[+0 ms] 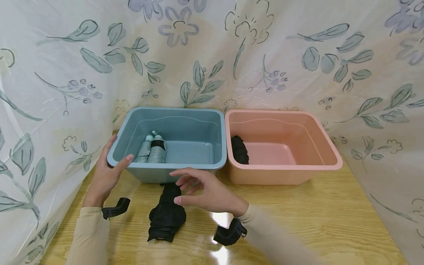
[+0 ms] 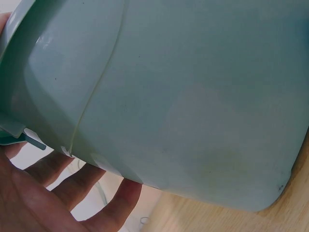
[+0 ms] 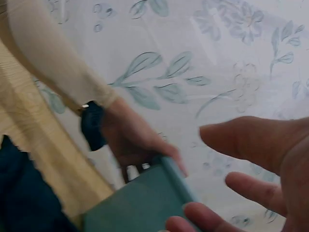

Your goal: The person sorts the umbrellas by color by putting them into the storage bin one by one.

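Observation:
My left hand holds the front left corner of a blue plastic bin. Its thumb lies over the rim, and in the left wrist view the fingers press along the outer wall. Just above and right of a black folded umbrella hovers my right hand, fingers loosely bent and apart, with nothing in its grasp. The umbrella lies on the table before the blue bin, handle end toward it. Inside that bin, two light blue folded umbrellas lean side by side at the left.
A pink bin stands right beside the blue one, with a black folded umbrella against its left wall. Both bins rest on a wood-grain table. Floral curtain cloth hangs behind and along both sides.

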{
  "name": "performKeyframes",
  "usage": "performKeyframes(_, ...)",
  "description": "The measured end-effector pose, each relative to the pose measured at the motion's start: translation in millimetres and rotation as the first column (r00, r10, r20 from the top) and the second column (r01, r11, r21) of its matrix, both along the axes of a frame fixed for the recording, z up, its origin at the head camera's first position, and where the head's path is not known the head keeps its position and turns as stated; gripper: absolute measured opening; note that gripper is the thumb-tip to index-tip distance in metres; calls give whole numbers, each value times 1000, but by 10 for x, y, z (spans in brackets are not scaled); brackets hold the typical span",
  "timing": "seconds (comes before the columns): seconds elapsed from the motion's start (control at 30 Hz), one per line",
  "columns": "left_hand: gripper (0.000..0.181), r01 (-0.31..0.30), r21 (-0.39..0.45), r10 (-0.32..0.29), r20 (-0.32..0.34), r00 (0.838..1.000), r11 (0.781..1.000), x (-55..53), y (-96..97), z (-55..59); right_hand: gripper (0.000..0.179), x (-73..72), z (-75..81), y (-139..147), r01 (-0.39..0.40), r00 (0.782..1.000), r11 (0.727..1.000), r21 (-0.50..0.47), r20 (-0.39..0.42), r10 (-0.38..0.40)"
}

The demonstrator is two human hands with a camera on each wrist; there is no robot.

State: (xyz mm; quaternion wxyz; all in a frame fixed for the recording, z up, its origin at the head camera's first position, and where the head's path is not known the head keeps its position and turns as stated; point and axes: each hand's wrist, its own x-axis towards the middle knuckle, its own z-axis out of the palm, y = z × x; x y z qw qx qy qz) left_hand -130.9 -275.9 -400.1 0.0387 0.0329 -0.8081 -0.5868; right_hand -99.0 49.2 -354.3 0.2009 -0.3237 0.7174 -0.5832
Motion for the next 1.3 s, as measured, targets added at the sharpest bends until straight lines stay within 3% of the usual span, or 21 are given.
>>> performKeyframes(0.13, 85, 1, 3, -1, -1, 1000, 1000, -5, 1, -3, 52, 95, -283, -29, 73, 997, 997, 30, 15, -74)
performKeyframes(0.3, 85, -1, 6, 1, 3, 1000, 1000, -9, -2, -10, 54, 168, -629, -120, 118, 993, 983, 139, 11, -121)
performKeyframes(0.57, 85, 5, 11, -5, 4, 1000, 1000, -20, -5, -15, 64, 189, -978, -334, 160, 987, 921, 356, -53, -151)
performKeyframes(0.8, 86, -12, 1, 12, 9, 1000, 1000, -11, 0, -10, 71, 194, -1089, -590, 131, 991, 869, 477, -58, -117)
performKeyframes(1.03, 87, -26, -13, 26, 21, 999, 1000, -3, -5, -20, 76, 178, -1027, -759, 115, 992, 819, 561, -22, -125)
performKeyframes(1.17, 87, -27, -13, 27, 15, 1000, 1000, 0, -8, -20, 75, 178, -1000, -800, 99, 992, 833, 545, 11, -125)
performKeyframes(1.3, 87, -22, -7, 22, 11, 1000, 1000, -3, -8, -24, 74, 182, -1026, -789, 72, 993, 868, 491, 43, -107)
